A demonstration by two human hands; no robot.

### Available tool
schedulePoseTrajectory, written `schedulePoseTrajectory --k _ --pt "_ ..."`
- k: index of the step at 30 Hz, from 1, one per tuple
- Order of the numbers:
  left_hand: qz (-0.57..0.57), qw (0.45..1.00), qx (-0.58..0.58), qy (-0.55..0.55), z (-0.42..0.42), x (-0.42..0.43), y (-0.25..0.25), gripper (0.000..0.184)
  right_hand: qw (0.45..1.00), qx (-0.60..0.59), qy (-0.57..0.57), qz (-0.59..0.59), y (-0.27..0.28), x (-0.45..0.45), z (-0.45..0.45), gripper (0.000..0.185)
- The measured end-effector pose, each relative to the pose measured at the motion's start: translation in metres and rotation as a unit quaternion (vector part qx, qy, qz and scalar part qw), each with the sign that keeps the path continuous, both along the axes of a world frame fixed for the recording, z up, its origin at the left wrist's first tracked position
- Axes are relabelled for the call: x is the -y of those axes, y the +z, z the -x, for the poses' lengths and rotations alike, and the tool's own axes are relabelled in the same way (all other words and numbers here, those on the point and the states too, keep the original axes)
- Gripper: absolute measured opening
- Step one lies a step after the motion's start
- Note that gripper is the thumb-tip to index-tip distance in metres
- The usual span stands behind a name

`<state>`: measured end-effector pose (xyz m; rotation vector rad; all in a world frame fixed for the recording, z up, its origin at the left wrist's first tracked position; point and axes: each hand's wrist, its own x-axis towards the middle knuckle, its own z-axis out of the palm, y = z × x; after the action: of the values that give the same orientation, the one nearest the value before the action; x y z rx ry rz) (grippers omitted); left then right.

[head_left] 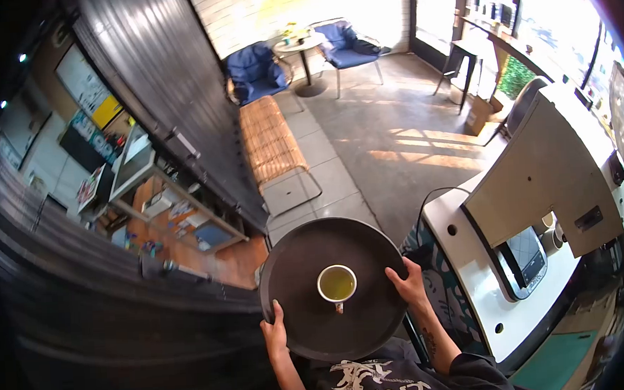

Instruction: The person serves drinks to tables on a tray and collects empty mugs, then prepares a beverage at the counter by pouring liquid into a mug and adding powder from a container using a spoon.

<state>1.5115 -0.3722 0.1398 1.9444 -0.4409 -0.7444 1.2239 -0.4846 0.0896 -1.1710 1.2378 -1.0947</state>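
Nearest, a dark shirt [421,387] with white print. Just past that, a big, dark, round tray [303,287], held at both sides. On the left rim, the left hand [275,334], thumb on top, pinching the edge. On the right rim, the right hand [409,283], thumb on top too, pinching the same way. Other fingers mostly hidden by the tray; cannot tell if spread or pressed together. Near the middle of the tray, a white cup [337,302], upright, with a yellow-green drink [338,282] inside. Between the two thumbs, but apart from both. Cup handle toward the near side. On the right, a white counter [488,302] with a dark flat device [524,256]. Farther on, a woven bench [272,137]. Far away, two blue chairs [354,56] and a small round table [287,48] in between.
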Motion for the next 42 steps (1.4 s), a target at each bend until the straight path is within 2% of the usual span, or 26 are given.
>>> schedulePoseTrajectory --k 3,4,6,7,9,11,13,14,17,18,19,24,27,31,33,34,36,39,40,42 --pt "0.042 0.998 -0.007 -0.055 -0.024 0.055 -0.017 0.058 0.995 -0.050 -0.064 0.063 -0.029 0.043 -0.008 0.027" --pt "0.044 0.997 -0.012 -0.066 -0.031 0.075 -0.023 0.058 0.998 0.002 -0.048 0.040 0.006 0.056 -0.015 0.027" --pt "0.123 0.988 -0.008 -0.089 -0.040 0.118 -0.033 0.058 0.996 -0.028 -0.067 0.044 0.003 0.084 -0.015 0.026" --pt "0.127 0.987 -0.011 -0.095 -0.045 0.140 -0.035 0.058 0.995 -0.052 -0.075 0.045 0.003 0.102 -0.019 0.025" --pt "0.103 0.986 -0.008 -0.134 -0.058 0.184 -0.038 0.059 0.993 -0.048 -0.087 0.058 0.009 0.136 -0.027 0.022" --pt "0.085 0.989 -0.009 -0.123 -0.069 0.231 -0.042 0.060 0.991 -0.026 -0.115 0.057 0.009 0.171 -0.034 0.021" --pt "0.030 0.981 -0.050 -0.185 -0.070 0.281 -0.020 0.062 0.987 -0.066 -0.131 0.060 0.009 0.206 -0.037 0.020" --pt "0.034 0.980 -0.054 -0.189 -0.066 0.307 -0.015 0.062 0.986 -0.060 -0.145 0.060 0.007 0.226 -0.038 0.020" --pt "0.074 0.980 0.053 -0.176 -0.065 0.377 -0.001 0.063 0.976 -0.053 -0.194 0.078 -0.003 0.283 -0.047 0.022" --pt "0.129 0.968 0.006 -0.216 -0.083 0.404 -0.032 0.064 0.979 -0.014 -0.192 0.065 0.010 0.302 -0.051 0.021" --pt "0.085 0.970 -0.027 -0.228 -0.080 0.427 -0.011 0.062 0.978 -0.011 -0.200 0.062 0.011 0.322 -0.055 0.021" --pt "0.032 0.970 -0.012 -0.239 -0.089 0.545 -0.030 0.059 0.970 -0.043 -0.232 0.065 0.015 0.417 -0.055 0.018" --pt "0.076 0.961 -0.023 -0.265 -0.071 0.614 -0.014 0.062 0.971 -0.041 -0.230 0.053 0.005 0.485 -0.045 0.019" --pt "0.017 0.971 -0.042 -0.235 -0.059 0.706 -0.025 0.066 0.975 -0.034 -0.210 0.068 0.000 0.586 -0.028 0.020" --pt "0.112 0.969 -0.007 -0.221 -0.044 0.754 -0.029 0.070 0.976 -0.037 -0.199 0.076 0.005 0.642 -0.016 0.020" --pt "0.112 0.970 -0.009 -0.217 -0.037 0.775 -0.023 0.070 0.981 -0.044 -0.184 0.050 0.015 0.667 -0.010 0.019" --pt "0.018 0.983 -0.026 -0.182 -0.023 0.817 -0.009 0.072 0.984 -0.047 -0.167 0.049 0.013 0.719 0.006 0.021" --pt "0.083 0.982 -0.041 -0.164 -0.026 0.877 -0.042 0.073 0.989 -0.051 -0.126 0.053 0.020 0.797 0.015 0.024" --pt "0.034 0.988 0.017 -0.149 -0.022 0.890 -0.041 0.076 0.991 -0.047 -0.117 0.040 0.025 0.817 0.015 0.025" --pt "0.014 0.991 0.009 -0.129 -0.016 0.923 -0.036 0.078 0.993 -0.047 -0.103 0.032 0.027 0.864 0.019 0.026"
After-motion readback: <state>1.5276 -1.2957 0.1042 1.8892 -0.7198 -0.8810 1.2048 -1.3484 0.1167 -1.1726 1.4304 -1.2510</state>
